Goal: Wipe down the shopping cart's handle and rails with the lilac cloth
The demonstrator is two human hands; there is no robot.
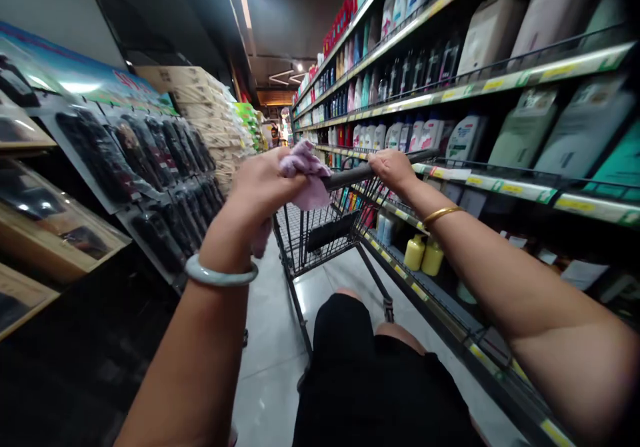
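My left hand (260, 184), with a pale bangle at its wrist, is closed on a crumpled pink cloth (313, 194) at the left end of the cart handle (350, 178). Some of the cloth hangs below the palm; whether those fingers also wrap the bar is hidden. Further right along the same dark handle, my right hand (394, 169) has its fingers curled round the bar, below a gold bangle. Ahead of my knees stands the wire shopping cart (296, 237), with a dark panel (334, 231) on its near side.
Shelves (525, 74) of shampoo and other bottles line the right side, close to the cart. Two yellow bottles (414, 252) sit low there. At left hang packaged dark goods (93, 147), beside stacked cartons (200, 100). Pale tiled floor (270, 340) runs between. A person (275, 135) is far ahead.
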